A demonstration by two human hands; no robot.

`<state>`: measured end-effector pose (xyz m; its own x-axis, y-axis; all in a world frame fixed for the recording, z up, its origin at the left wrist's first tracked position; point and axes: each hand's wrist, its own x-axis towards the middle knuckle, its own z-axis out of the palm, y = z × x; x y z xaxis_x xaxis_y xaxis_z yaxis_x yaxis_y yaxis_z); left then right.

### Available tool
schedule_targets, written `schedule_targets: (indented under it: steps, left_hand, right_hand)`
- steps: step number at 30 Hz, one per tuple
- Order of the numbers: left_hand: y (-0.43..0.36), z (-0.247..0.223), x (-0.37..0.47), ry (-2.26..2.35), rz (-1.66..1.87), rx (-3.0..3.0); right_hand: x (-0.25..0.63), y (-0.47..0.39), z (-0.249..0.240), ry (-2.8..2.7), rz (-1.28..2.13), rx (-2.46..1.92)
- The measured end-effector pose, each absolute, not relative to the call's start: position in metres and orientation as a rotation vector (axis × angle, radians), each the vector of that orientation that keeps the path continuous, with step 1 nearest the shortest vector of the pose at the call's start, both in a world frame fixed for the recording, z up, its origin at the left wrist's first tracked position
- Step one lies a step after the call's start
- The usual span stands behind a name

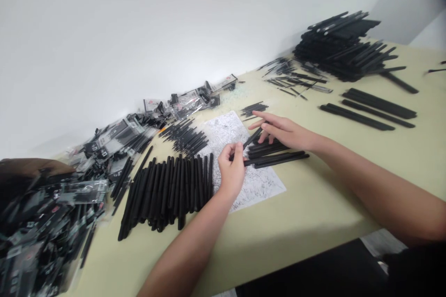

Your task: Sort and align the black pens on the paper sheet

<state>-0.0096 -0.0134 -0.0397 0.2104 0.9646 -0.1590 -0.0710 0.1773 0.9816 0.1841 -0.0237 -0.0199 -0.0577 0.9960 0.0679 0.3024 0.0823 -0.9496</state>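
Observation:
My left hand is closed round a black stick that points up to the right, above a patterned sheet of paper. My right hand has its fingers spread at the stick's far end; whether they touch it is unclear. Beneath both hands, several black tubes lie on the sheet. To the left of my left hand is a row of thick black tubes, with thinner black sticks behind it.
Clear packets with black pieces are heaped along the left, beside a brown item. A big pile of black tubes stands at the back right, with loose tubes before it. More thin sticks lie behind the sheet.

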Motion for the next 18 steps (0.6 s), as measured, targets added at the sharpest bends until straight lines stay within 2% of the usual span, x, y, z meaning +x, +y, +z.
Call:
schedule_targets:
  steps: [12,18]
  left_hand:
    - [-0.012,-0.04,-0.01,1.045,1.005,1.158]
    - [-0.015,-0.039,-0.01,1.046,1.035,1.202]
  right_hand:
    - [0.182,-0.026,-0.01,-1.604,0.908,-1.485]
    - [0.179,-0.026,-0.008,-1.524,1.015,-1.399]
